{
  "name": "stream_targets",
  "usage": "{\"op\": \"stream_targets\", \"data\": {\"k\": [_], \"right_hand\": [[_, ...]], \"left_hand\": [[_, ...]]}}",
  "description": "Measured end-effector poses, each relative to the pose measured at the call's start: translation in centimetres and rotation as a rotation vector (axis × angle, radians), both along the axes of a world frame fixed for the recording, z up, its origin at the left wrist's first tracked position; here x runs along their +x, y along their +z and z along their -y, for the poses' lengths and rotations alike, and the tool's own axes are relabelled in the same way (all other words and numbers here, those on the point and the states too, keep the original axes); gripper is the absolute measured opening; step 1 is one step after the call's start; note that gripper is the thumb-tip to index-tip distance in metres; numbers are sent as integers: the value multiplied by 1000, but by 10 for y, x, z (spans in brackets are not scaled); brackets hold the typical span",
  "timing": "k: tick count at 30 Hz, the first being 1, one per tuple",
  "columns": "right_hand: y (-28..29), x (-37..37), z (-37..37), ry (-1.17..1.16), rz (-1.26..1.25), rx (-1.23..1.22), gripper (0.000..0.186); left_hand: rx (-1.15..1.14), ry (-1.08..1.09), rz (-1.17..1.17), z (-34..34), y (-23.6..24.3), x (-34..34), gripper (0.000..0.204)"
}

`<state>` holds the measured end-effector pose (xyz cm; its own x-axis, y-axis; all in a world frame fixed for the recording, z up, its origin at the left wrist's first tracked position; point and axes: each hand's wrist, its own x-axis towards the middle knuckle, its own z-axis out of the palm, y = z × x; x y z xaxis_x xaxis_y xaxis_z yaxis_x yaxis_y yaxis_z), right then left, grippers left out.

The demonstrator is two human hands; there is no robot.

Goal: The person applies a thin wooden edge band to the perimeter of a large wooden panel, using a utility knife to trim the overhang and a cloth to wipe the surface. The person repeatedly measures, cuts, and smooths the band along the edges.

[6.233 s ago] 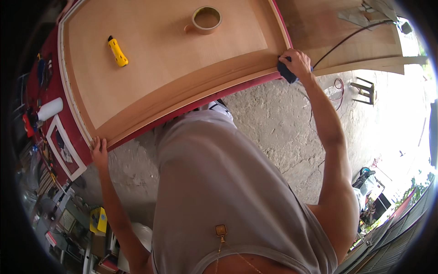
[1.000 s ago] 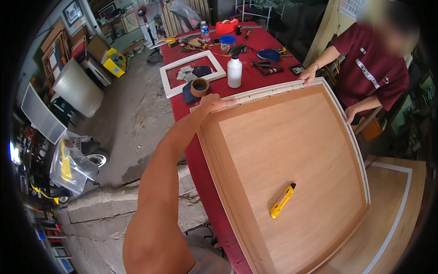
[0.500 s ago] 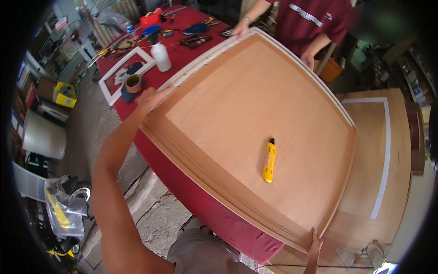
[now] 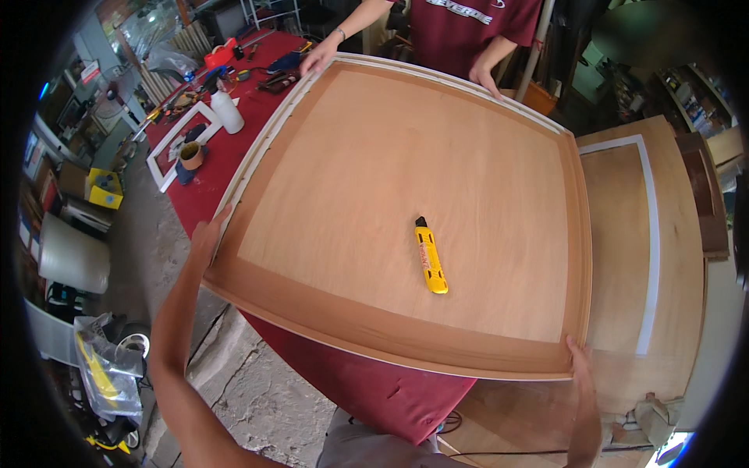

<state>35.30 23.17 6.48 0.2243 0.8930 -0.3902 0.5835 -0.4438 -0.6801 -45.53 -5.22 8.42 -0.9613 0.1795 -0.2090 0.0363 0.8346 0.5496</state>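
Observation:
A large wooden panel (image 4: 367, 156) with raised edging along its rim fills the middle of the view, over the red table. My left hand (image 4: 211, 230) grips its left edge near the front corner. My right hand (image 4: 579, 355) holds the front right corner. A yellow box cutter (image 4: 429, 255) lies on the panel. A co-worker in a maroon shirt grasps the far edge with one hand (image 4: 316, 62) at the far left corner and another hand (image 4: 484, 78) to its right.
The red table (image 4: 359, 398) carries a white frame (image 4: 160, 175), a tape roll (image 4: 191, 156), a white spray bottle (image 4: 226, 113) and several tools. A plywood sheet (image 4: 679, 234) stands at right. A plastic-covered vehicle (image 4: 109, 374) and rolled wrap (image 4: 74, 253) are at left, on the concrete floor.
The panel has turned and shifted between my hands and the co-worker's. The tape roll, on the panel in the oldest frame, now sits on the table. The view has swung round.

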Motion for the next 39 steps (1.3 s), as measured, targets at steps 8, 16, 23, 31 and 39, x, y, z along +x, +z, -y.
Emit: {"op": "stream_targets", "data": {"k": [8, 16, 23, 31, 39], "right_hand": [[11, 18, -117, 247, -75, -44, 75], [-14, -21, -228, 435, -38, -72, 65], [-41, -47, -300, 581, -88, -99, 64], [-16, -112, -359, 796, 28, -73, 65], [-28, -173, -464, 921, 129, -45, 57]], "left_hand": [[442, 117, 325, 44, 2, 99, 82], [432, 427, 260, 113, 15, 207, 72], [345, 601, 187, 140, 3, 282, 74], [413, 764, 215, 133, -2, 371, 74], [481, 970, 192, 76, -20, 456, 76]]}}
